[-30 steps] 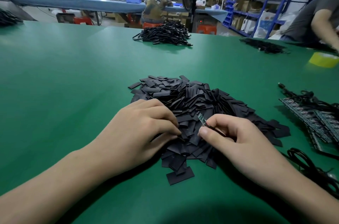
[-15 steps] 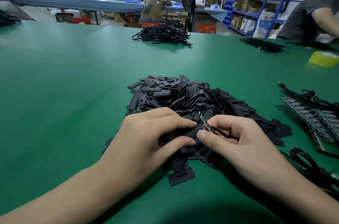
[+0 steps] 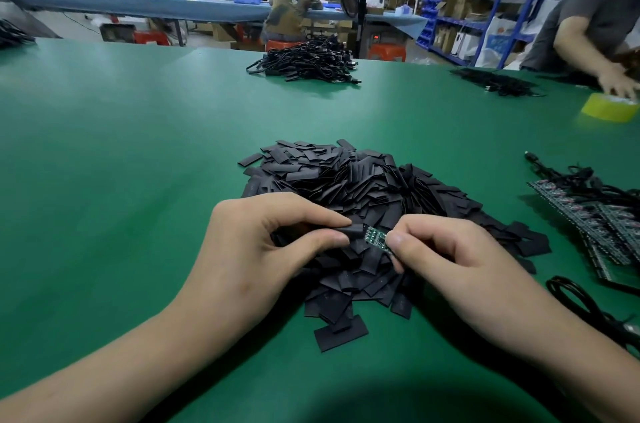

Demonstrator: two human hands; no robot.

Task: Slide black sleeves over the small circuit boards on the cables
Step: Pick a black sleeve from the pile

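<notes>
A heap of flat black sleeves [image 3: 363, 187] lies on the green table [image 3: 121, 163] in front of me. My left hand [image 3: 263, 249] pinches one black sleeve [image 3: 348, 231] between thumb and forefinger, just above the heap. My right hand [image 3: 446, 260] pinches a small green circuit board [image 3: 375, 238] by its right end. The board's left end meets the mouth of the sleeve. Its cable is hidden under my right hand.
Circuit boards on black cables [image 3: 588, 211] lie at the right, with a black cable loop [image 3: 588, 305] nearer me. Bundled black cables [image 3: 308, 62] are piled at the far edge. A yellow tape roll [image 3: 607, 107] sits far right under another person's hand [image 3: 620, 83].
My left hand has lifted a sleeve out of the heap and brought it to the board. The right hand has turned the board flat and moved it left to the sleeve's mouth.
</notes>
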